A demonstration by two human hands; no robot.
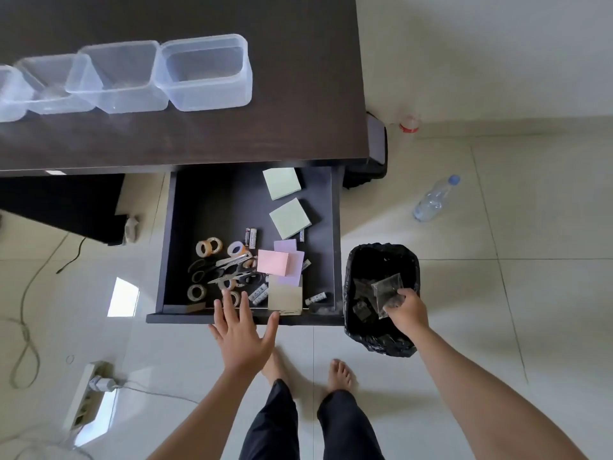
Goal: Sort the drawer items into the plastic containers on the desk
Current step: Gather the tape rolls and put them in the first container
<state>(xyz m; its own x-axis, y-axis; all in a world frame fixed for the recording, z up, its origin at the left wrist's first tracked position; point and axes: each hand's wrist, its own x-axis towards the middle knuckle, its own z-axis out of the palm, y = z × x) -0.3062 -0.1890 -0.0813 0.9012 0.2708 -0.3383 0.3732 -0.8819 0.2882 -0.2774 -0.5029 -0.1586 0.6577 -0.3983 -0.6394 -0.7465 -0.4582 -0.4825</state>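
Note:
The dark drawer (335, 227) is pulled out under the desk. It holds green sticky note pads (289, 218), a pink pad (272, 261), purple pads, tape rolls (208, 247), scissors (232, 268) and batteries (251, 238). Several clear plastic containers (205, 73) stand in a row on the desk. My left hand (243, 333) hovers open over the drawer's front edge. My right hand (406, 310) is over the bin, closed on a small clear plastic bag (386, 290).
A black-lined waste bin (351, 293) stands right of the drawer, with wrappers inside. A water bottle (434, 199) lies on the tiled floor. A power strip (88, 393) and cables lie at the left. My bare feet are below the drawer.

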